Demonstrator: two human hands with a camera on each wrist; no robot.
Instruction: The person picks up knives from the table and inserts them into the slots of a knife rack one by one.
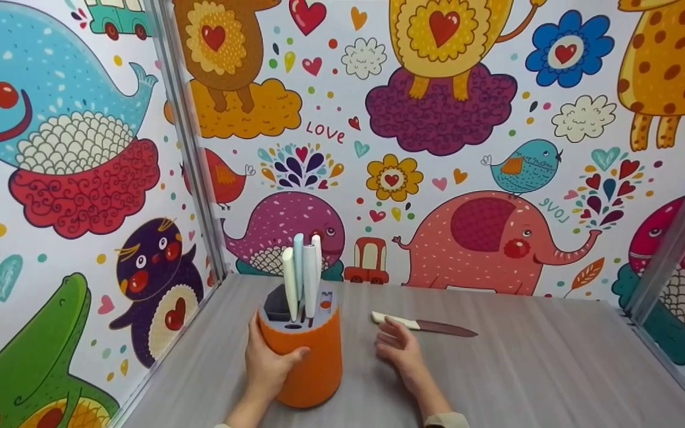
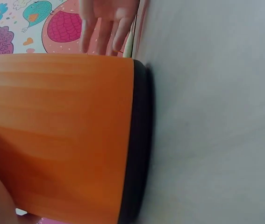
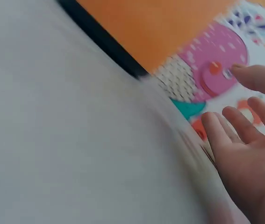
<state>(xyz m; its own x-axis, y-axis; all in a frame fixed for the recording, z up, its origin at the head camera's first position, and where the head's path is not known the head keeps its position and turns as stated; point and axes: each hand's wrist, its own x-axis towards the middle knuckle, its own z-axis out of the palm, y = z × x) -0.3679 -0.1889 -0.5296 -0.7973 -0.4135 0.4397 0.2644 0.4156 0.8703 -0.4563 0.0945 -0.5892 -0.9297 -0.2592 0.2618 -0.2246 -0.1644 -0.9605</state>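
An orange knife block (image 1: 313, 362) with a black base stands upright on the table. Several knives (image 1: 298, 276) with pale green, blue and white handles stick up from its grey top. My left hand (image 1: 268, 356) grips the block's left side, thumb across the front; in the left wrist view the orange wall (image 2: 67, 126) fills much of the picture. To the right of the block, my right hand (image 1: 401, 348) is held with loosely bent fingers and nothing in them. Just beyond those fingers lies a knife (image 1: 446, 328) with a pale green handle and dark blade, its tip to the right.
The grey wood-grain table (image 1: 533, 368) runs back to a wall (image 1: 467, 166) printed with cartoon animals. Printed side panels stand left and right, with metal corner posts (image 1: 191, 137) at the joints.
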